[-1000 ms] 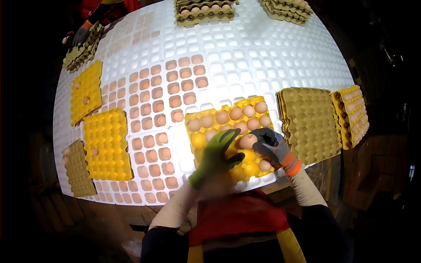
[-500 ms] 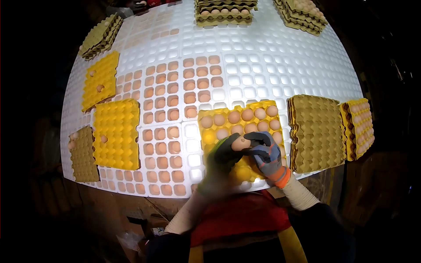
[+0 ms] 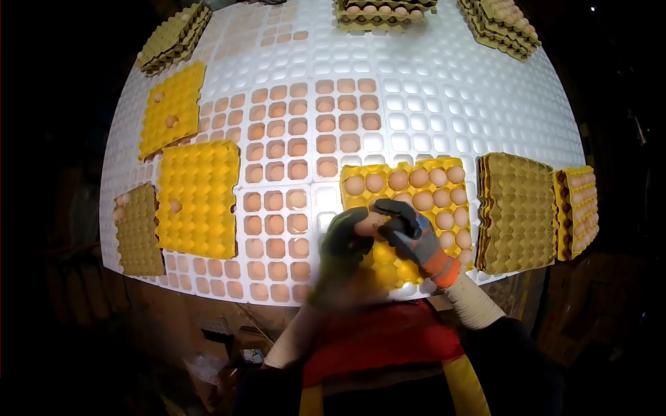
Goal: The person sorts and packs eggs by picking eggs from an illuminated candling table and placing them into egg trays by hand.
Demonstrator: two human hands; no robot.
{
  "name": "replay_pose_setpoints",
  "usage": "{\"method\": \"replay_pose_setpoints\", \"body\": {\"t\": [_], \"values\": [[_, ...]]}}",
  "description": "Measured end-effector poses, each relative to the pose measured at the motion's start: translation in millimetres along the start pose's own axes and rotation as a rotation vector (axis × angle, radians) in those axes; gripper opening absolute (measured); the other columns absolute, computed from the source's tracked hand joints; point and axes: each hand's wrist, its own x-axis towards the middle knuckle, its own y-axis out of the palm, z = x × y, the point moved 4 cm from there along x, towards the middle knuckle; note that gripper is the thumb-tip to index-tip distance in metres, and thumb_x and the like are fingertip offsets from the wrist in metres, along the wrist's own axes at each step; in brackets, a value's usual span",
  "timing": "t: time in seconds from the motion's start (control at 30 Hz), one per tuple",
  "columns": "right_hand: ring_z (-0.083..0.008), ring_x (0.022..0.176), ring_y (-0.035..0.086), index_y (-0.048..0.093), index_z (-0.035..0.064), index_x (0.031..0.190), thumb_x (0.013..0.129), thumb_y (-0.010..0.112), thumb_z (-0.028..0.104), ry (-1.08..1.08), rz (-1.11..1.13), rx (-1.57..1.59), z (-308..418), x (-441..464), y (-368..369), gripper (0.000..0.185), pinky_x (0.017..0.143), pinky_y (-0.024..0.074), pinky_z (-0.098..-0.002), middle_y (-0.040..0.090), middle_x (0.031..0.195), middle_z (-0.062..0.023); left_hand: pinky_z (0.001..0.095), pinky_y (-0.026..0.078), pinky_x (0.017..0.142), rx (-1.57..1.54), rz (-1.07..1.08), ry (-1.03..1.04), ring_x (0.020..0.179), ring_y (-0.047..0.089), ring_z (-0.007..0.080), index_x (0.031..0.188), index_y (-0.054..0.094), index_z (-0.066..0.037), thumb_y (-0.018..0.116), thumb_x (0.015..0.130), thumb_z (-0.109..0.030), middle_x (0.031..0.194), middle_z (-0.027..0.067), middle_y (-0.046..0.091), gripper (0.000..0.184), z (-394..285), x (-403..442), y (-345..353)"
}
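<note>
- Egg: above the yellow tray.
- Left hand: half-curled around the egg, over the tray's left side.
- Right hand: fingers bent beside the egg, above the tray; grip cannot be determined.

No readable text or labels.

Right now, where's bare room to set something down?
Unfilled white cells, bordered by egg-filled cells left, egg-tray stacks far, yellow egg tray and olive tray stack near; cupped, not flat. Crowded: left side, with yellow trays; near edge, around left hand and right hand.
</note>
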Motion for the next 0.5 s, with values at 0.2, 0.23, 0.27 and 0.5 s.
{"method": "replay_pose_setpoints", "body": {"t": [0.2, 0.23, 0.27, 0.5], "values": [[-0.0117, 0.075, 0.067, 0.065, 0.0016, 0.129, 0.100, 0.065, 0.015, 0.144, 0.073, 0.389, -2, -1, 24, 0.033, 0.069, 0.0531, -0.0263, 0.071, 0.096, -0.0048, 0.0339, 0.055, 0.091, 0.312, -0.020, 0.141, 0.109, 0.067, 0.0245, 0.121, 0.067, 0.001, 0.074, 0.091, -0.006, 0.121, 0.0147, 0.068, 0.031, 0, 1, -18], [-0.0117, 0.075, 0.067, 0.065, 0.0016, 0.129, 0.100, 0.065, 0.015, 0.152, 0.066, 0.386, -5, -3, 27, 0.033, 0.069, 0.0531, -0.0263, 0.071, 0.096, -0.0048, 0.0359, 0.053, 0.097, 0.086, 0.029, 0.093, 0.115, 0.065, 0.0245, 0.128, 0.062, -0.001, 0.072, 0.090, 0.000, 0.126, 0.0130, 0.065, 0.039, -3, -5, -18], [-0.0125, 0.075, 0.067, 0.065, 0.0007, 0.127, 0.100, 0.064, 0.014, 0.137, 0.037, 0.387, -10, -6, 29, 0.030, 0.069, 0.0529, -0.0265, 0.071, 0.096, -0.0050, 0.0378, 0.052, 0.102, -0.140, 0.079, 0.042, 0.122, 0.062, 0.0245, 0.134, 0.057, -0.003, 0.071, 0.089, 0.006, 0.130, 0.0113, 0.061, 0.048, -4, -8, -17], [-0.0140, 0.074, 0.067, 0.067, 0.0000, 0.118, 0.101, 0.064, 0.013, -0.379, -0.160, -0.347, -33, -20, 24, 0.022, 0.067, 0.0527, -0.0278, 0.072, 0.096, -0.0056, 0.0360, 0.052, 0.101, 0.391, 0.192, 0.301, 0.120, 0.063, 0.0284, 0.129, 0.061, 0.000, 0.071, 0.089, 0.004, 0.130, 0.0163, 0.061, 0.042, -3, -10, -8]]}}
